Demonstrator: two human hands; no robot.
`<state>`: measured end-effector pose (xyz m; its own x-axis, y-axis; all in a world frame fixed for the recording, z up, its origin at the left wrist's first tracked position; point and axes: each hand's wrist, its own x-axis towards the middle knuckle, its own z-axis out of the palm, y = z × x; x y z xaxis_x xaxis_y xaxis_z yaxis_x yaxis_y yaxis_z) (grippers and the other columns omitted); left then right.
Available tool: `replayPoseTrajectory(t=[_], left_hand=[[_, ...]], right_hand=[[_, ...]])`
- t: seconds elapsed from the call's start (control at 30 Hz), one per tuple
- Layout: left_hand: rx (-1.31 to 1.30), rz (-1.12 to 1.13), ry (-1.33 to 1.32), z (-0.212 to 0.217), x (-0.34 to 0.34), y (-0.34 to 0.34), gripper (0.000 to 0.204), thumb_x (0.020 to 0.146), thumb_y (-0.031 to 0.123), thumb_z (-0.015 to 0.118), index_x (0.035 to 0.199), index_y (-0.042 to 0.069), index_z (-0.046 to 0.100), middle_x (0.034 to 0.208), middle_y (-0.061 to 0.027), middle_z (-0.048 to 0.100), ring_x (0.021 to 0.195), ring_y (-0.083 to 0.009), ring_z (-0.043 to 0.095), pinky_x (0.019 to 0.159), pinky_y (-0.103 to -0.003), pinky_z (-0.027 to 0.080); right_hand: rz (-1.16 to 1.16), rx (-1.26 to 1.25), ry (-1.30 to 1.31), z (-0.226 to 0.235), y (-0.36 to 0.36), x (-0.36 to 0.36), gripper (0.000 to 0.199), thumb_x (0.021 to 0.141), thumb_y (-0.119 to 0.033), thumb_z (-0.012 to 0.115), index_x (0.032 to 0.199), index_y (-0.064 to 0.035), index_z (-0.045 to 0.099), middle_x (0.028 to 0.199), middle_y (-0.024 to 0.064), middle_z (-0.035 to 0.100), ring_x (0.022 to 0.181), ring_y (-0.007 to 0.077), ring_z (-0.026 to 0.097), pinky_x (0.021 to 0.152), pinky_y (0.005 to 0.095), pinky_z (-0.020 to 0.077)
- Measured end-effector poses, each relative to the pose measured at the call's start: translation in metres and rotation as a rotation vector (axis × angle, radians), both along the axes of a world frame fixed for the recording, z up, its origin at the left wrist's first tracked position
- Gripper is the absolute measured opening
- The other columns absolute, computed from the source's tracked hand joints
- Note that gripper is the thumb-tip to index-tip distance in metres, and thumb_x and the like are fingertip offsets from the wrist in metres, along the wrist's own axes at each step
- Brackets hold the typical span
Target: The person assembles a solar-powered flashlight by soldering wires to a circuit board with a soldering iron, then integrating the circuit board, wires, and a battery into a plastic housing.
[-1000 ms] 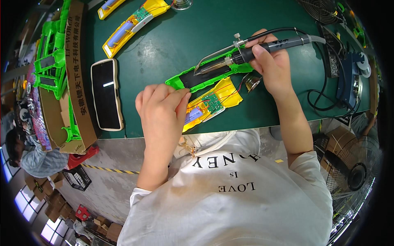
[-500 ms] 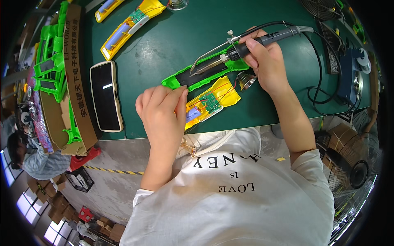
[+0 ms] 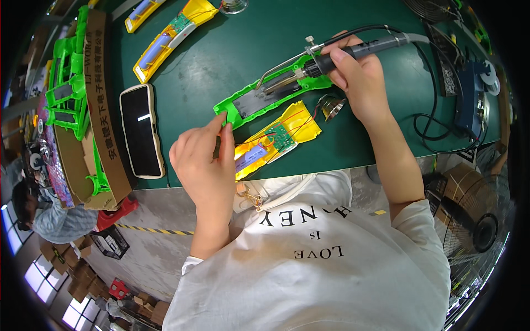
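Currently my right hand [image 3: 359,77] is wrapped around the dark grip of the soldering iron [image 3: 331,58], fingers closed on it, with the metal tip pointing left and down over the green plastic shell [image 3: 270,96]. Whether the tip touches the shell I cannot tell. My left hand [image 3: 204,160] is loosely curled and holds nothing; its fingertips [image 3: 221,118] rest on the left end of the green shell, pinning it to the bench [image 3: 221,55].

Just nearside of the green shell, and partly under my left hand, lies the yellow shell [image 3: 276,138], open side up, showing a small green circuit board, red wires and a bluish cylindrical cell. A small metal part [image 3: 329,106] sits just right of both shells, below my right hand.

Toward the left edge of the bench a phone [image 3: 142,129] lies with its screen up and dark. Beyond it, a cardboard box [image 3: 102,83] runs along the left edge and holds more green shells. Two further yellow assemblies [image 3: 171,30] lie at the far left of the bench. The iron's black cable [image 3: 430,110] loops to a blue station [image 3: 469,102] at the right edge.
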<state>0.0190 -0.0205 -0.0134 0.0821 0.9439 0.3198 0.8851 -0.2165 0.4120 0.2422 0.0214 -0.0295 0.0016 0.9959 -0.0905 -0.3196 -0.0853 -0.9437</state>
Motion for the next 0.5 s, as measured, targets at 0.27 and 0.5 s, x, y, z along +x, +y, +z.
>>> replayPoseTrajectory(t=[0.27, 0.5], left_hand=[[-0.096, -0.093, -0.077, -0.001, -0.012, 0.009, 0.007, 0.069, 0.008, 0.067, 0.075, 0.007, 0.063, 0.068, -0.002, 0.056, 0.071, -0.019, 0.052, 0.07, -0.031, 0.036], [-0.204, -0.215, 0.018, 0.01, -0.009, 0.025, 0.005, 0.067, 0.005, 0.064, 0.07, 0.003, 0.062, 0.066, -0.006, 0.053, 0.068, -0.0223, 0.05, 0.063, -0.033, 0.039]], right_hand=[[0.035, 0.082, -0.161, 0.008, -0.007, -0.005, 0.011, 0.081, -0.009, 0.056, 0.088, -0.0014, 0.053, 0.07, -0.0022, 0.048, 0.061, 0.0024, 0.042, 0.051, 0.0168, 0.0331], [0.115, 0.239, -0.341, 0.001, -0.008, -0.013, 0.017, 0.077, -0.012, 0.061, 0.086, 0.0008, 0.055, 0.09, 0.0048, 0.052, 0.079, 0.0102, 0.052, 0.068, 0.0247, 0.0427]])
